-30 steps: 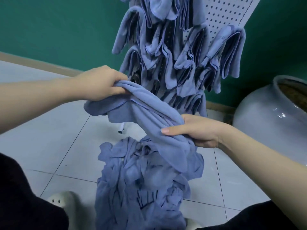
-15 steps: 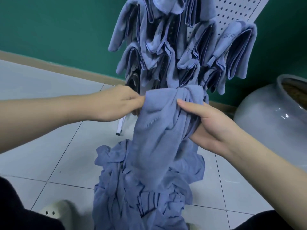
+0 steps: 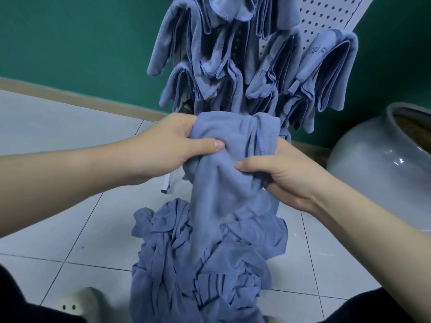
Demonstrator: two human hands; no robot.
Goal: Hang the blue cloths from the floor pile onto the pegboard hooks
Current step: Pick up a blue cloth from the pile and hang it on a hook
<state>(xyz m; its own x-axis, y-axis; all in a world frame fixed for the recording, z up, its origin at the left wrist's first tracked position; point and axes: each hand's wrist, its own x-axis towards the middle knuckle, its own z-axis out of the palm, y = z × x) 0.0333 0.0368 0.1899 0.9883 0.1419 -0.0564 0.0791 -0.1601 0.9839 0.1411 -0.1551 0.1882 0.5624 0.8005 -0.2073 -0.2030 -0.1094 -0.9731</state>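
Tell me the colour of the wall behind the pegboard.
Dark green wall, clearest in the head view behind the white pegboard.

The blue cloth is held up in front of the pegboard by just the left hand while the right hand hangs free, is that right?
Not quite. The head view shows both hands on the blue cloth: the left hand grips its upper edge and the right hand pinches it lower down, in front of the pegboard.

Dim, cool, even light; glare on the grey pot (image 3: 382, 159); soft focus, edges bowed.
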